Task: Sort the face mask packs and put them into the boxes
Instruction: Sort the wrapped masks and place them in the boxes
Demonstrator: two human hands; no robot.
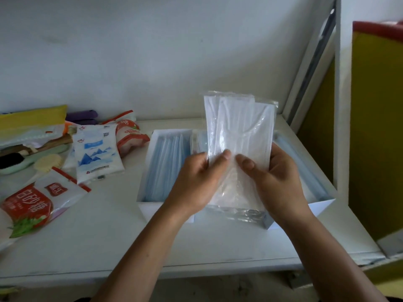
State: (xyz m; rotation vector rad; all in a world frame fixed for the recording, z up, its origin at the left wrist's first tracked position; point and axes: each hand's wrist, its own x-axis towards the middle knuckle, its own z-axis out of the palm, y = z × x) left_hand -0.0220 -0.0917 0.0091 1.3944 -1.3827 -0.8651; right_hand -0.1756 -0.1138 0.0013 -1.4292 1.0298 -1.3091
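**Squaring the white packs before boxing**

Both hands grip a fanned bundle of white mask packs (237,127), held upright at the centre of the frame. The left hand (196,177) pinches its lower left edge, thumb in front. The right hand (277,175) clasps the lower right edge likewise. Behind the hands, at centre left, an open box (150,149) holds blue masks (165,162). A second box (322,205) at lower right also shows blue. The packs sit uneven, so tapping their edges flush first would likely help. The slippery film calls for a firm pinch. Which box suits white ones is unclear.
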